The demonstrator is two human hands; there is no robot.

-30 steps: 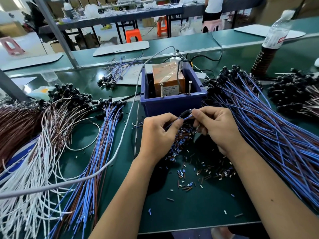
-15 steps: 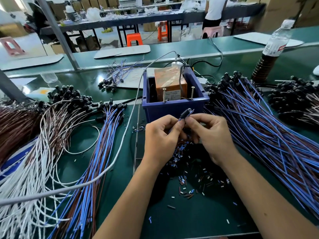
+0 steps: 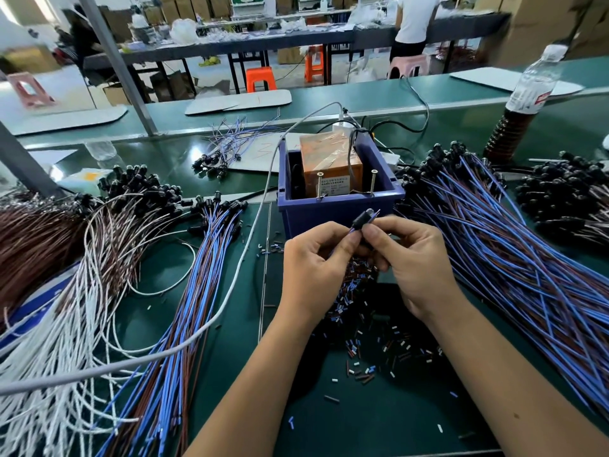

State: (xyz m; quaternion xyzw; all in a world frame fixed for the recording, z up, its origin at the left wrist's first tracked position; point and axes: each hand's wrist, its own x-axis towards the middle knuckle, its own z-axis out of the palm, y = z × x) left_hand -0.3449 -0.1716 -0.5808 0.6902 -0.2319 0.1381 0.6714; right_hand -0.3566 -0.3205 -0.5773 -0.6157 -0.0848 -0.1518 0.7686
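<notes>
A black-capped lead (image 3: 364, 220) is pinched between left hand (image 3: 316, 268) and right hand (image 3: 415, 262) before the blue bin (image 3: 339, 209), probably awaiting insertion there.

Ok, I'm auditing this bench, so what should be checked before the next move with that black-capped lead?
1. Black-capped blue-and-brown wire lead held off the green table: ok.
2. Left hand pinches its wires: ok.
3. Right hand pinches its cap: ok.
4. Two upright metal screws on the blue plastic bin stand bare: ok.
5. Lead's far ends stripped: cannot tell.
</notes>
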